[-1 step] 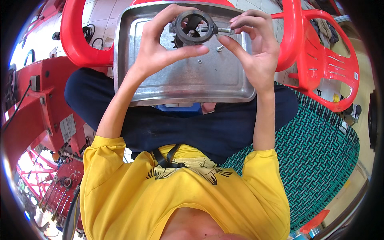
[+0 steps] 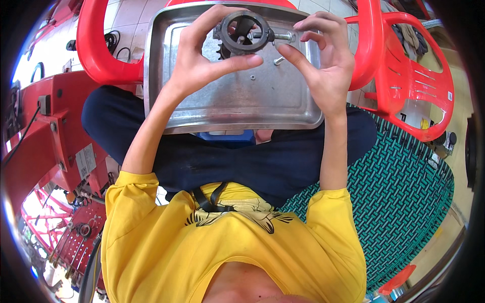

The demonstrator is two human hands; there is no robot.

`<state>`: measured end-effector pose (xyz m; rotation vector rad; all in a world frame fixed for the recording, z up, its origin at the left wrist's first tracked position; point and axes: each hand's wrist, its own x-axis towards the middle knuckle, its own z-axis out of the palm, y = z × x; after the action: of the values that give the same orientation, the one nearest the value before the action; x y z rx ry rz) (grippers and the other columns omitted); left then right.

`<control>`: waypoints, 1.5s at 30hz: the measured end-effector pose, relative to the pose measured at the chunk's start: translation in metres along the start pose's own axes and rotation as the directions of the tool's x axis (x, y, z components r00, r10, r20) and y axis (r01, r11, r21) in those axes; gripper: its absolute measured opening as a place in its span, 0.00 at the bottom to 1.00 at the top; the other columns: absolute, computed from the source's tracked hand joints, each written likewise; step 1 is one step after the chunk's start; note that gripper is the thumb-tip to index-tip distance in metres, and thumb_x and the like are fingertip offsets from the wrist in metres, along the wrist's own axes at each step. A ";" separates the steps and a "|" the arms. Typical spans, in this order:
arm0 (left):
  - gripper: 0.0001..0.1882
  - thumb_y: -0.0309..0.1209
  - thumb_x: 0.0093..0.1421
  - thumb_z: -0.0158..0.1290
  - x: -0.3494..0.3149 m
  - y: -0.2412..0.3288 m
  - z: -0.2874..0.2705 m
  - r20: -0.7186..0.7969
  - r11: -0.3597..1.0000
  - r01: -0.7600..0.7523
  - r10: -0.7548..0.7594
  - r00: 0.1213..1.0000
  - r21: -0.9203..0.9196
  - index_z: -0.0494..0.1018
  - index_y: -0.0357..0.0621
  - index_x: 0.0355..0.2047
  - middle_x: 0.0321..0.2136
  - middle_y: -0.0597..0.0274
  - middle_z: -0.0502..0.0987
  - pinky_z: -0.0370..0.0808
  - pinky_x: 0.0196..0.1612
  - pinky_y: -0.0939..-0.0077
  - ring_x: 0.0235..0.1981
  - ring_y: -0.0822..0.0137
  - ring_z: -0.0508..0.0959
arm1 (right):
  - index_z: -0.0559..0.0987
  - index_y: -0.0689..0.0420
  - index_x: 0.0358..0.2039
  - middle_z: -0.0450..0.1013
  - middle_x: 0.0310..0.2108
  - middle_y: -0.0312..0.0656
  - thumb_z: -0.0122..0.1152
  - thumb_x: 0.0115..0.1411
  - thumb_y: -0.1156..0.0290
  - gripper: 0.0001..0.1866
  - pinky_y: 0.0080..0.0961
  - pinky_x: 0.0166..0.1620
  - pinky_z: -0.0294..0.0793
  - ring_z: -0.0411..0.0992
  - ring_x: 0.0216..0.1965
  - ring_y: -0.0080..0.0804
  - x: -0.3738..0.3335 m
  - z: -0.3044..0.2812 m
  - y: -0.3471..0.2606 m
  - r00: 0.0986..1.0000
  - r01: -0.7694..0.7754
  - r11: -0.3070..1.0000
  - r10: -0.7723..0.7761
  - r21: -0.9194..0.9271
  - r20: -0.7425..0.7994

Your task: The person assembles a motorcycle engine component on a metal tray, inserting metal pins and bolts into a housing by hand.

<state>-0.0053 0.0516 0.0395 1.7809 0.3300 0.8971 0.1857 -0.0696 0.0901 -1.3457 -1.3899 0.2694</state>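
My left hand [image 2: 204, 53] grips a dark metal ring-shaped part [image 2: 246, 50] by its left side, thumb along the lower edge and fingers behind. A toothed section shows under the ring's left side. From a lug on the ring's right, a silver bolt [image 2: 283, 37] sticks out, its thread reaching into the ring. My right hand [image 2: 321, 58] is open beside the bolt's outer end, thumb and fingers apart with nothing between them. Beneath both hands lies a metal tray [image 2: 212, 113], holding a second small bolt [image 2: 279, 60] and a tiny nut [image 2: 252, 77].
A red plastic chair's arms [image 2: 98, 50] flank the tray. Another red chair [image 2: 419, 81] stands at the right. Green woven seating [image 2: 384, 202] lies at lower right. Red machinery [image 2: 55, 126] and a red perforated tool panel [image 2: 83, 242] are at the left.
My right fingers have spread and drawn back slightly from the bolt's end. My left hand keeps the ring part in nearly the same place.
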 end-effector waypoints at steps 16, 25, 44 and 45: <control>0.33 0.33 0.45 0.71 0.003 -0.004 -0.002 0.034 0.998 -0.055 0.055 0.998 0.018 0.75 0.38 0.52 0.48 0.56 0.80 0.71 0.59 0.68 0.49 0.66 0.78 | 0.81 0.61 0.36 0.71 0.41 0.39 0.67 0.62 0.60 0.15 0.26 0.45 0.71 0.70 0.44 0.28 -0.003 -0.009 0.016 0.992 -0.039 0.999 0.040 -0.011 0.116; 0.33 0.32 0.44 0.71 0.001 -0.004 -0.002 0.019 1.000 -0.028 0.028 0.999 0.013 0.75 0.38 0.52 0.48 0.55 0.80 0.71 0.59 0.68 0.50 0.65 0.78 | 0.77 0.63 0.36 0.70 0.43 0.39 0.67 0.62 0.70 0.10 0.27 0.51 0.70 0.72 0.47 0.30 0.000 0.002 -0.007 0.988 -0.151 0.973 0.152 0.173 0.007; 0.33 0.33 0.44 0.71 0.002 -0.003 -0.001 0.033 0.998 -0.059 0.058 0.998 0.032 0.75 0.37 0.52 0.48 0.55 0.80 0.71 0.59 0.67 0.50 0.64 0.78 | 0.79 0.61 0.38 0.74 0.41 0.38 0.67 0.62 0.66 0.12 0.23 0.45 0.72 0.73 0.43 0.28 -0.001 -0.010 0.009 0.994 -0.002 1.000 -0.001 0.023 0.112; 0.34 0.33 0.44 0.72 0.002 -0.003 -0.002 0.025 0.998 -0.050 0.049 0.998 0.026 0.75 0.37 0.52 0.48 0.55 0.80 0.71 0.59 0.67 0.50 0.64 0.78 | 0.77 0.62 0.39 0.73 0.42 0.40 0.64 0.65 0.65 0.12 0.24 0.47 0.71 0.73 0.45 0.28 0.000 -0.011 0.007 0.994 0.042 0.999 -0.041 -0.017 0.101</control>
<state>-0.0045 0.0556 0.0379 1.8298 0.2843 0.9093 0.1982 -0.0730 0.0883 -1.3324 -1.5063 0.3008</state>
